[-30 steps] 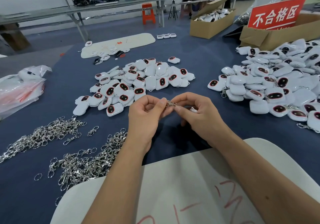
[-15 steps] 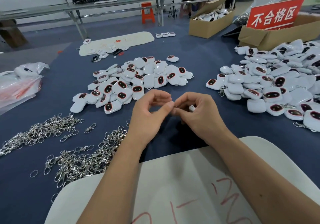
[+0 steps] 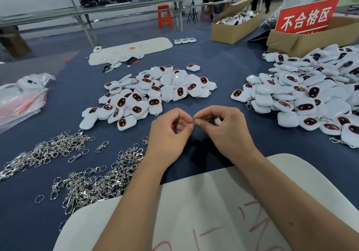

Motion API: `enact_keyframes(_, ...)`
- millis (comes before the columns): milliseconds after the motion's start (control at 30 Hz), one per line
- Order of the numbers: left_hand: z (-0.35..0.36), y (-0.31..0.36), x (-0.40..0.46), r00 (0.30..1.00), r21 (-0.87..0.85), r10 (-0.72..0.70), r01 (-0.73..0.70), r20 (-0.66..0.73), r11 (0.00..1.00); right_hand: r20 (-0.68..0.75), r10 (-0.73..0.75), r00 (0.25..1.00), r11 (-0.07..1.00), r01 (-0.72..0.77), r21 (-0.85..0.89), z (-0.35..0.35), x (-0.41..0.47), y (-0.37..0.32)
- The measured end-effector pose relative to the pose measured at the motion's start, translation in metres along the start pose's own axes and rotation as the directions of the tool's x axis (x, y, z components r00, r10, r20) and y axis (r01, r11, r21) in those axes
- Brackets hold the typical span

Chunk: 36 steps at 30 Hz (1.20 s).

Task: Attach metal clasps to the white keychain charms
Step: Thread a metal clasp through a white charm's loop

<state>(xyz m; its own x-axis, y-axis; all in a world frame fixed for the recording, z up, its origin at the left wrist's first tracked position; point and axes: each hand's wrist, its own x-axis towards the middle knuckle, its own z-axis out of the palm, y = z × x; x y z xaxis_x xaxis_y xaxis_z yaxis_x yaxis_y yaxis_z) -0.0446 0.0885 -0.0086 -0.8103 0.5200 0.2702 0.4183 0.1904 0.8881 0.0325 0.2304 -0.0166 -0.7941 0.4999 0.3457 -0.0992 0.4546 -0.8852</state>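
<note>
Near edge of bench: both hands meet above the blue bench [image 3: 229,60] surface, just beyond a white board [image 3: 194,212] marked in red.
Left hand: the left hand [image 3: 169,134] has its fingers curled, thumb and forefinger pinching a small metal ring [image 3: 194,118] at the point where the two hands touch.
Right hand: the right hand [image 3: 225,132] pinches the same ring from the other side, its remaining fingers curled round a white keychain charm [image 3: 217,121], of which only a sliver shows.
Centre of bench: a heap of white charms [image 3: 151,93] with dark, red-rimmed ovals lies just beyond the hands.
Right edge: a larger heap of charms [image 3: 303,95] spreads toward the far right corner, several with metal clasps showing among them.
Left near corner: two tangled piles of metal clasps [image 3: 93,182] and loose rings lie beside the left forearm.
Left edge: a clear plastic bag [image 3: 21,99] with red print.
Far right corner: cardboard boxes [image 3: 233,27], one holding more white pieces, another behind a red sign [image 3: 305,17] with white Chinese characters.
Far side of bench: a long pale board [image 3: 136,49] with a few small parts on it.
</note>
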Motion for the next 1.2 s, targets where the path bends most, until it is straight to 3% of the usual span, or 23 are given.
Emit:
enact_keyframes(200, 0.0009, 0.0033, -0.0005, 1.000, -0.007, -0.012, 0.012, 0.025, 1.000, -0.045, 0.006, 0.999, 0.998, -0.004, 0.056, -0.0013, 0.0011, 0.0012)
enact_keyframes(500, 0.0001, 0.0024, 0.0004, 0.999, 0.004, -0.035, 0.035, 0.017, 0.999, 0.007, -0.009, 1.000, 0.998, 0.008, 0.067, -0.0013, 0.0020, 0.0045)
enact_keyframes(800, 0.0015, 0.0034, 0.0014, 0.993, -0.063, -0.094, 0.090, -0.069, 0.994, 0.041, -0.032, 0.999, 0.998, 0.030, 0.056, 0.0004, 0.0012, 0.0028)
enact_keyframes(967, -0.0019, 0.0001, 0.0038, 0.988, -0.194, -0.143, 0.129, -0.060, 0.972, 0.115, -0.046, 0.992, 0.998, 0.040, 0.051, 0.0003, 0.0004, 0.0004)
enact_keyframes(1200, -0.0016, 0.0005, 0.0046, 0.993, -0.179, -0.113, 0.104, -0.045, 0.978, 0.045, -0.054, 0.998, 0.998, 0.053, 0.034, -0.0008, 0.0014, 0.0012)
